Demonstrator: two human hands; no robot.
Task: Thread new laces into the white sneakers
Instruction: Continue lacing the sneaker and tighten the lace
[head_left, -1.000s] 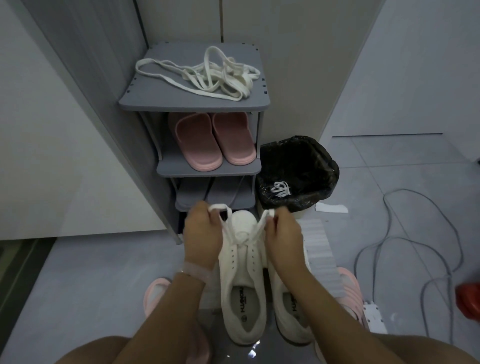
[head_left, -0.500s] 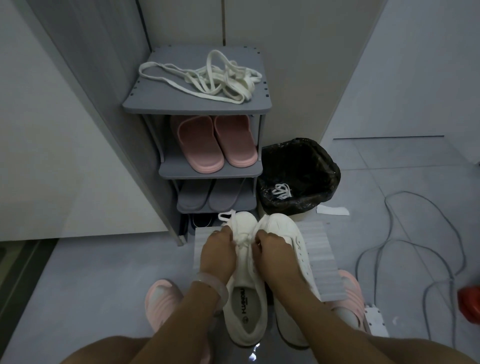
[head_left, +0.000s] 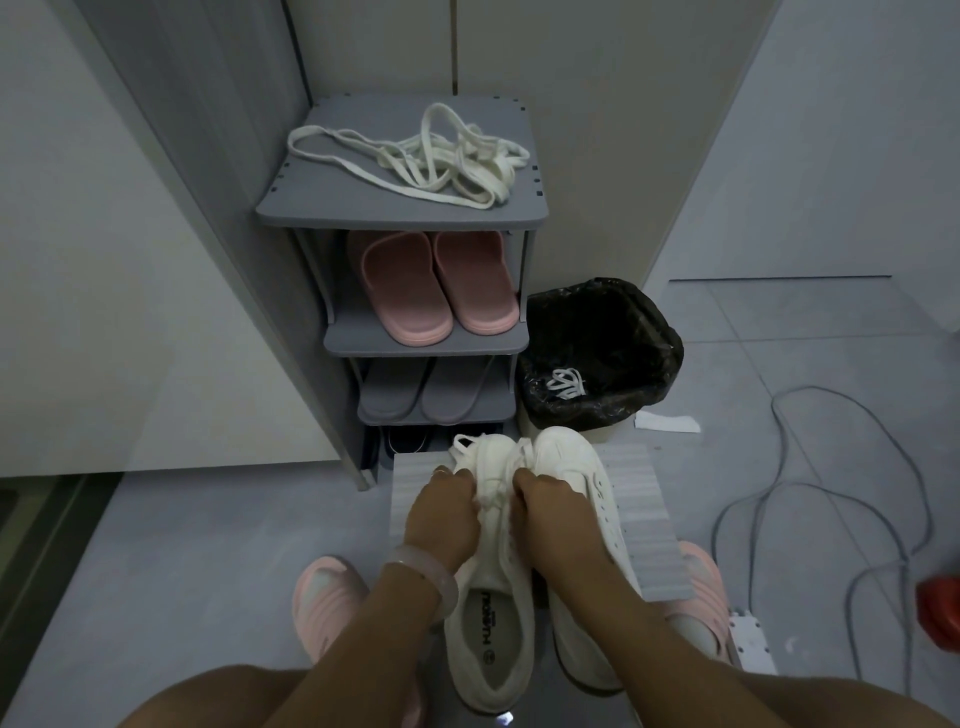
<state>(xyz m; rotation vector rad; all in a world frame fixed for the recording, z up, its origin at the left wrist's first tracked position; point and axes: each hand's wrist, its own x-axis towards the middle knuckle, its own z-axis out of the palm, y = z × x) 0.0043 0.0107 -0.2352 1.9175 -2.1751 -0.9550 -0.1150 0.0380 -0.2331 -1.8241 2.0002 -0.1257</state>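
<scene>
Both hands, left (head_left: 441, 512) and right (head_left: 545, 506), pinch the lace (head_left: 491, 496) over the left sneaker (head_left: 491, 613), which lies toe-away on the floor by the mat's (head_left: 639, 525) near-left edge; neither hand is nearer.

Both forearms are bare, with no sleeves showing. The left hand (head_left: 448, 512) has a pale, translucent pink bangle (head_left: 431, 582) round its wrist and a thin ring (head_left: 440, 471) on one finger. The right hand (head_left: 551, 506) is bare. Bare knees show near. Chunky pink shoes (head_left: 324, 605) are on the feet.
</scene>
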